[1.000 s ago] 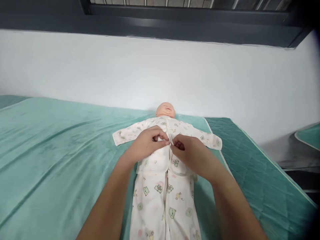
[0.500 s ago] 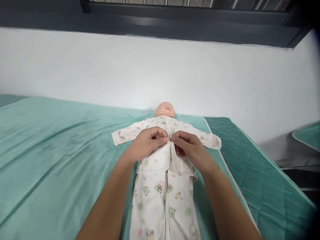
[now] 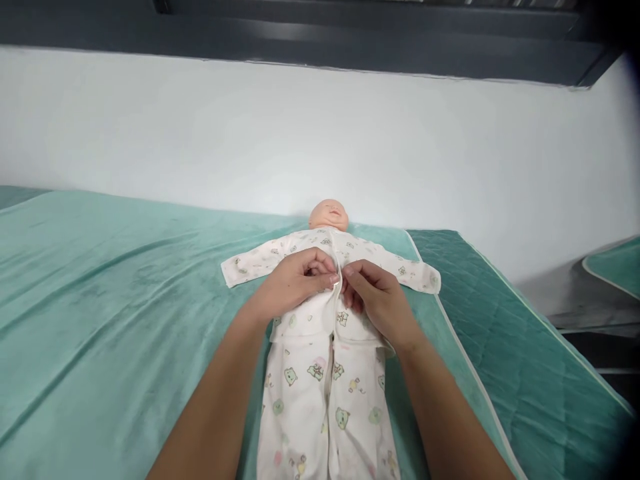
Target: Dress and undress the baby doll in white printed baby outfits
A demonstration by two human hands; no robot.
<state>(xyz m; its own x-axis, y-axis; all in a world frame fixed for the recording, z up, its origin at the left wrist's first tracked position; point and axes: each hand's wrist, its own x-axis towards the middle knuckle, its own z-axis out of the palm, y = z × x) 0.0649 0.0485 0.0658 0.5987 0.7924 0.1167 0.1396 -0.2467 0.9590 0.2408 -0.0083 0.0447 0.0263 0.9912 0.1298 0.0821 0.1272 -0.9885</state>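
A baby doll (image 3: 329, 215) lies on its back, its arms out to both sides. It wears a white baby jacket (image 3: 305, 325) with small animal prints and matching trousers (image 3: 327, 407). At the chest, my left hand (image 3: 305, 277) pinches the jacket's front edge between thumb and forefinger. My right hand (image 3: 375, 290) is closed in a pinch on the other side of the front opening, thumb and finger at the jacket's edge. Only a small gap lies between the two sets of fingertips. Whatever fastener sits under them is hidden.
A light green velvety sheet (image 3: 125, 320) with creases covers the bed under the doll. To the right lies a darker green quilted cover (image 3: 520, 347). A white wall (image 3: 250, 133) stands behind the doll's head, below a dark metal frame (image 3: 350, 37).
My right fingers have moved slightly away from the left ones, and the lower right jacket front now lies flatter, showing a print. The view has tipped down slightly.
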